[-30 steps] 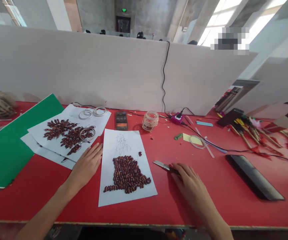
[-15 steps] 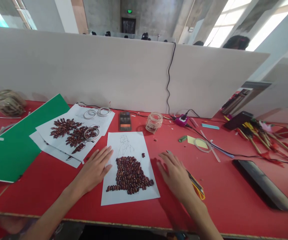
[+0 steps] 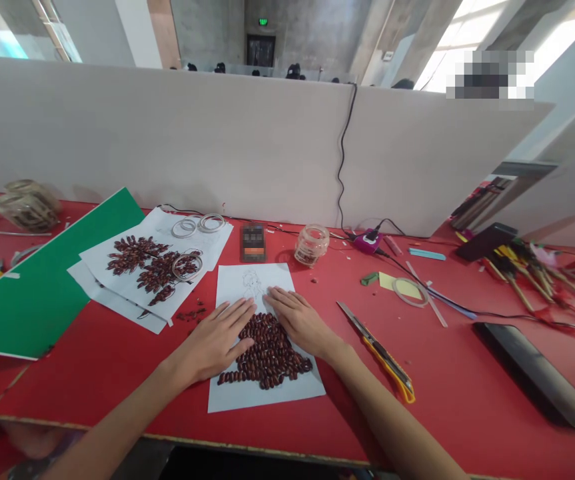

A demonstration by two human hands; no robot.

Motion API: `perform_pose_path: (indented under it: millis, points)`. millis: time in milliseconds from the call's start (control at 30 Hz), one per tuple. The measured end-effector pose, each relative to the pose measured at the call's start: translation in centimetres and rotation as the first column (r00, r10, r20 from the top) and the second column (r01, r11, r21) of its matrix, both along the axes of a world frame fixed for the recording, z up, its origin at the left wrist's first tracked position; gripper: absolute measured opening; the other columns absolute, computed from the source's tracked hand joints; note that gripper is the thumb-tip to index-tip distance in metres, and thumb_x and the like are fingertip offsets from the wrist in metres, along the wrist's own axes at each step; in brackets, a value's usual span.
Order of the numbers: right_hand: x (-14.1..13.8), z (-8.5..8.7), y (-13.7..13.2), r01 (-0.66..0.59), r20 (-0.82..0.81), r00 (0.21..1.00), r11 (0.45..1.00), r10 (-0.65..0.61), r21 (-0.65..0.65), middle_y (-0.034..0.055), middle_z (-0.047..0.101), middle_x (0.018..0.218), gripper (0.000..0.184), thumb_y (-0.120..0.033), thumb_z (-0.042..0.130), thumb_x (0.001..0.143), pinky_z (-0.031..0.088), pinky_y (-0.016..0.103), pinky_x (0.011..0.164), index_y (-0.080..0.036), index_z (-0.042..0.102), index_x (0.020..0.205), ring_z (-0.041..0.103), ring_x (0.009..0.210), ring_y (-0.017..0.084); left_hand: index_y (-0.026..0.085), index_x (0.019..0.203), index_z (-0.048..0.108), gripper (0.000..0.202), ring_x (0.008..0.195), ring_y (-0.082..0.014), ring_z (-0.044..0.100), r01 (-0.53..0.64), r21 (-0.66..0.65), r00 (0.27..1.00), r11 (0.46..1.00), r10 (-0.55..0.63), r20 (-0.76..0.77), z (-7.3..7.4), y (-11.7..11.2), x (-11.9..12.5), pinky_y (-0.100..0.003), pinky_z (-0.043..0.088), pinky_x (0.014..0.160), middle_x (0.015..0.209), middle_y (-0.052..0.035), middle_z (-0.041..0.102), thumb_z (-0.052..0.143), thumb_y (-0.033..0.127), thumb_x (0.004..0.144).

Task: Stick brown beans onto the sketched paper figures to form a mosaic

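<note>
A white sheet of paper [image 3: 230, 402] lies in front of me with a faint pencil figure [image 3: 251, 283] near its top. Rows of dark red-brown seeds, like beans [image 3: 272, 353], cover the lower part of the drawing. My left hand [image 3: 224, 337] lies flat over the sheet's left side, fingers stretched, thumb over the seeds. From the right, my right hand [image 3: 300, 320] reaches across the upper edge of the seeds, its fingers extended and holding nothing. A yellow box cutter [image 3: 382, 360] with its blade out rests to the right of the sheet.
Papers with a seed-covered leaf design [image 3: 137, 257] lie at left, beside a green board [image 3: 42, 287]. A glass jar [image 3: 312, 245], a phone [image 3: 252, 243] and a purple power adapter [image 3: 367, 240] stand along the white partition [image 3: 192, 140]. A black case [image 3: 532, 373] lies at right.
Both hands have moved inward over the sheet, the right one from the bare table. A loose seed at the drawing's upper right is now hidden; dark crumbs left of the sheet show.
</note>
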State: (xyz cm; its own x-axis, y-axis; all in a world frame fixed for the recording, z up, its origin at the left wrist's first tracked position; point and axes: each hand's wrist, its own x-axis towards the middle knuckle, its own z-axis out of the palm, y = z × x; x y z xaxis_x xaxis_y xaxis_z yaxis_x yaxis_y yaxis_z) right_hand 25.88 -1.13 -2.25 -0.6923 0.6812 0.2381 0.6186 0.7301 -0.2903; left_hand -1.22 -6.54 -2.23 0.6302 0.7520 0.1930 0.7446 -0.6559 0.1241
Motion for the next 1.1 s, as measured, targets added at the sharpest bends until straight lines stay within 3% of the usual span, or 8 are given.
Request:
perform_pose_path:
  millis: [167, 367, 533, 767, 867, 933, 1033, 1100]
  points:
    - [0.4, 0.1, 0.0, -0.014, -0.015, 1.0, 1.0, 0.014, -0.002, 0.0146, 0.053, 0.156, 0.051, -0.004, 0.041, 0.101, 0.046, 0.049, 0.118, -0.017, 0.057, 0.148, 0.045, 0.149, 0.024, 0.02, 0.16, 0.04, 0.052, 0.153, -0.0212, 0.039, 0.018, -0.028, 0.997, 0.999, -0.016, 0.076, 0.2, 2.5, 2.5, -0.042, 0.033, 0.125, 0.163, -0.0067, 0.045, 0.03, 0.041, 0.113]
    - [1.3, -0.5, 0.2, -0.04, -0.032, 0.999, 0.997, 0.042, 0.06, 0.013, 0.059, 0.151, 0.062, 0.008, 0.045, 0.09, 0.047, 0.051, 0.117, -0.021, 0.064, 0.141, 0.047, 0.147, 0.025, 0.019, 0.148, 0.054, 0.042, 0.148, -0.0199, 0.046, 0.042, -0.058, 0.986, 0.997, -0.032, 0.165, 0.5, 3.9, 2.4, -0.04, 0.044, 0.119, 0.156, -0.0063, 0.054, 0.036, 0.031, 0.113]
    - [1.5, -0.3, -0.1, -0.099, -0.004, 0.995, 0.99, 0.1, 0.104, 0.0172, 0.062, 0.146, 0.059, 0.008, 0.046, 0.088, 0.048, 0.055, 0.116, -0.013, 0.062, 0.14, 0.048, 0.147, 0.028, 0.018, 0.147, 0.054, 0.04, 0.144, -0.0243, 0.05, 0.051, -0.076, 0.992, 0.996, -0.042, 0.116, 0.8, 4.2, 2.7, -0.044, 0.047, 0.115, 0.153, -0.009, 0.056, 0.038, 0.027, 0.112]
    - [1.0, 0.2, 0.1, -0.065, -0.184, 0.979, 0.993, 0.082, 0.099, 0.0133, 0.07, 0.132, 0.046, 0.004, 0.041, 0.095, 0.054, 0.049, 0.111, -0.016, 0.073, 0.121, 0.059, 0.134, 0.024, 0.02, 0.146, 0.053, 0.039, 0.145, -0.0259, 0.048, 0.07, -0.063, 0.994, 0.996, -0.065, 0.088, 0.6, 4.3, 2.6, -0.045, 0.046, 0.114, 0.153, -0.0092, 0.055, 0.038, 0.025, 0.111]
    - [2.3, 1.6, -0.4, 0.074, -0.251, 0.967, 0.991, -0.043, 0.115, 0.0129, 0.071, 0.13, 0.044, -0.001, 0.042, 0.098, 0.056, 0.048, 0.107, -0.019, 0.072, 0.124, 0.064, 0.127, 0.024, 0.022, 0.142, 0.058, 0.036, 0.146, -0.0251, 0.045, 0.078, -0.11, 0.991, 0.991, -0.065, 0.117, 0.9, 4.2, 2.2, -0.045, 0.046, 0.115, 0.154, -0.008, 0.055, 0.038, 0.027, 0.112]
    - [4.3, 2.7, -1.4, 0.271, -0.285, 0.93, 0.957, -0.232, 0.103, 0.0121, 0.072, 0.127, 0.039, -0.009, 0.045, 0.101, 0.054, 0.048, 0.107, -0.021, 0.069, 0.129, 0.066, 0.121, 0.025, 0.027, 0.144, 0.058, 0.037, 0.149, -0.0256, 0.043, 0.087, -0.133, 0.99, 0.987, -0.071, 0.124, 1.0, 4.1, 1.9, -0.047, 0.045, 0.116, 0.156, -0.007, 0.052, 0.04, 0.032, 0.112]
    - [8.5, 3.7, -3.9, 0.589, -0.277, 0.787, 0.805, -0.552, 0.071, 0.012, 0.069, 0.132, 0.037, -0.023, 0.045, 0.104, 0.053, 0.046, 0.104, -0.024, 0.065, 0.136, 0.065, 0.122, 0.028, 0.03, 0.148, 0.056, 0.04, 0.153, -0.0272, 0.037, 0.108, -0.131, 0.989, 0.986, -0.093, 0.115, 0.9, 3.8, 1.5, -0.049, 0.041, 0.121, 0.163, -0.0064, 0.045, 0.04, 0.037, 0.112]
    - [11.2, 3.3, -5.7, 0.702, -0.24, 0.701, 0.71, -0.672, 0.061, 0.0125, 0.071, 0.127, 0.036, -0.034, 0.046, 0.105, 0.054, 0.046, 0.098, -0.023, 0.066, 0.133, 0.068, 0.114, 0.03, 0.029, 0.148, 0.056, 0.041, 0.154, -0.027, 0.035, 0.122, -0.135, 0.987, 0.983, -0.107, 0.119, 0.7, 3.7, 1.3, -0.05, 0.038, 0.124, 0.165, -0.0062, 0.042, 0.039, 0.038, 0.112]
